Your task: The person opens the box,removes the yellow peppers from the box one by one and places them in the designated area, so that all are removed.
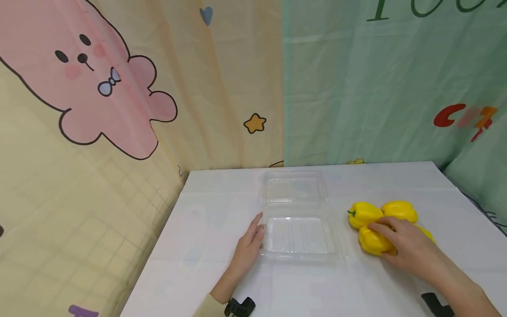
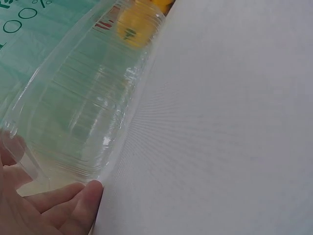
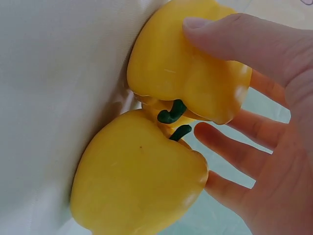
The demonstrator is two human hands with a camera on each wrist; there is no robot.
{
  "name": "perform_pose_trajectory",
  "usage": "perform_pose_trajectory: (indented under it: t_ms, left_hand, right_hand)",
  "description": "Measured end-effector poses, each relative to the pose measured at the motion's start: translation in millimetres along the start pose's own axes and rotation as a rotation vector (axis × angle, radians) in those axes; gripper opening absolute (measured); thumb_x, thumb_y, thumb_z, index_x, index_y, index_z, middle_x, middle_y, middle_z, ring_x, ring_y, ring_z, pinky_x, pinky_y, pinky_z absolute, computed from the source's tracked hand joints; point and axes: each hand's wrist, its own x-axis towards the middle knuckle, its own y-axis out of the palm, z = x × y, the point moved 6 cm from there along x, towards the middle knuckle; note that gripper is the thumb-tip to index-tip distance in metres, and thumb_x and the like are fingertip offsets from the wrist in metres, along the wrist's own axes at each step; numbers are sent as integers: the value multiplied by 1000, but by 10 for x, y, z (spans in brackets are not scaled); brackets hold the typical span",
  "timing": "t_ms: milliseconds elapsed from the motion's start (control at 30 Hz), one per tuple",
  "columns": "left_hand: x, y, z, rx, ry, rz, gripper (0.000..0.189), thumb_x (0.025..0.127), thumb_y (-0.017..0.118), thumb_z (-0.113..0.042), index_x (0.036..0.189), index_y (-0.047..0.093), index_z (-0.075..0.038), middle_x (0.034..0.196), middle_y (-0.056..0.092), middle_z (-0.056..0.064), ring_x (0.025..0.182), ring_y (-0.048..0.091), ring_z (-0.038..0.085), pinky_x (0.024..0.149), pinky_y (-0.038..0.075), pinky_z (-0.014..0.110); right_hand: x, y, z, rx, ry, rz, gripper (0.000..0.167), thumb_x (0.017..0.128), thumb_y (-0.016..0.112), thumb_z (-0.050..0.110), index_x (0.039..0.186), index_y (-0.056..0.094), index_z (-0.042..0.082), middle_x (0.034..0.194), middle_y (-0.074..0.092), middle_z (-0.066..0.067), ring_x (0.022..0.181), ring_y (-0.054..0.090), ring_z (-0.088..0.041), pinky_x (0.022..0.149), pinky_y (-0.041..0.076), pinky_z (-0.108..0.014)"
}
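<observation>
In the head view, my right hand (image 1: 412, 244) is at a group of several yellow bell peppers. It grips the near-left bell pepper (image 1: 372, 241); the right wrist view shows the thumb on the side of this bell pepper (image 3: 171, 54) and fingers behind it. Another bell pepper (image 3: 137, 176) with a green stem lies beside it, close to the other fingers. My left hand (image 1: 246, 248) rests with extended fingers against the left side of a clear plastic clamshell container (image 1: 269, 255), which lies open with its lid (image 1: 295, 174) folded back. Fingertips touch the container's end in the left wrist view.
A white-covered table (image 1: 198, 264) bears everything. Two more bell peppers, one at the back left (image 1: 363, 215) and one at the back right (image 1: 400, 210), lie right of the container. Printed curtains (image 1: 237, 66) hang behind the table.
</observation>
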Motion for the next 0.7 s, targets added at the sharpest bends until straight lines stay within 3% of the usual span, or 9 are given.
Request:
perform_pose_trajectory:
  t_ms: [167,333,533,700]
  left_hand:
    - [-6,-29,7,-4,-9,3,52,109,43,-32,159,32,-25,141,56,17,118,60,26,87,55,37]
    - [-1,-99,-15,-21,-9,-34,52,109,45,-30,158,33,-24,139,57,16,115,62,27,84,56,33]
    - [-31,-141,-11,-74,-11,-67,53,108,49,-25,158,34,-20,139,57,18,119,61,32,82,59,37]
    - [-13,-156,-14,-48,8,-88,52,108,49,-23,158,34,-21,139,57,18,117,62,30,80,59,34]
  right_hand:
    - [24,-40,44,-5,-22,-18,71,61,96,20,126,67,15,121,58,-12,102,59,-36,87,49,-59]
    - [91,-114,114,1,-49,-61,68,65,95,24,126,67,16,119,59,-11,102,59,-34,87,50,-58]
    - [122,-137,166,24,-20,-37,62,72,91,27,128,67,17,120,59,-12,102,59,-35,86,51,-59]
    - [151,-171,184,34,-15,-64,58,75,89,26,128,66,18,123,60,-15,103,60,-37,86,50,-60]
